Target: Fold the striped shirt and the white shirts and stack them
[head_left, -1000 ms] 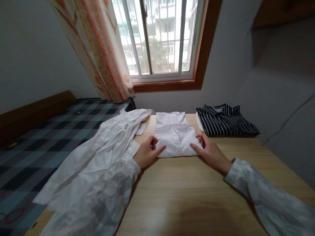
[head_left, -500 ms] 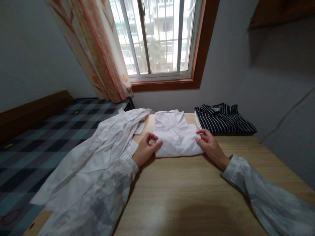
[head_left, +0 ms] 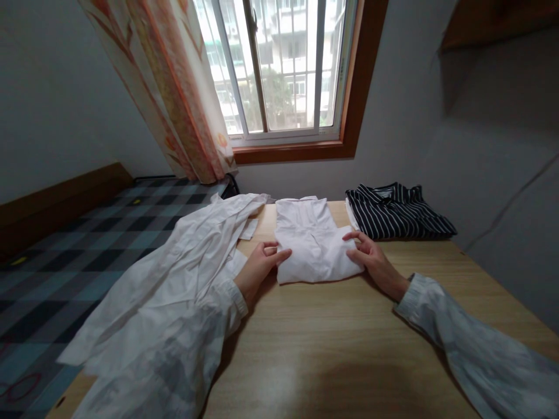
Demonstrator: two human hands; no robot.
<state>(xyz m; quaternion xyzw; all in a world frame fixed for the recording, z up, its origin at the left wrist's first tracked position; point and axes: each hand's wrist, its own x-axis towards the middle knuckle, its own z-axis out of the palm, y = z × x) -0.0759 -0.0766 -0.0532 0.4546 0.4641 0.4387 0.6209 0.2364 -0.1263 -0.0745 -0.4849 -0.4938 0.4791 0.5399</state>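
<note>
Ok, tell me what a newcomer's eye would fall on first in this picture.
Probably the bright window at the top centre, with the orange-patterned curtain hanging at its left. Next might come the folded white garment on the wooden table, with the left hand at its left edge and the right hand at its right. The black-and-white striped garment also stands out, beyond the right hand.

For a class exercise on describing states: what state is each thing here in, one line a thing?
Middle garment: partly folded, on the table
Left hand: at its left edge, grip unclear
Right hand: at its right edge, grip unclear
White pile: loose, unfolded
Striped shirt: folded
Curtain: gathered to the left
Window: unclear whether fully shut
</note>
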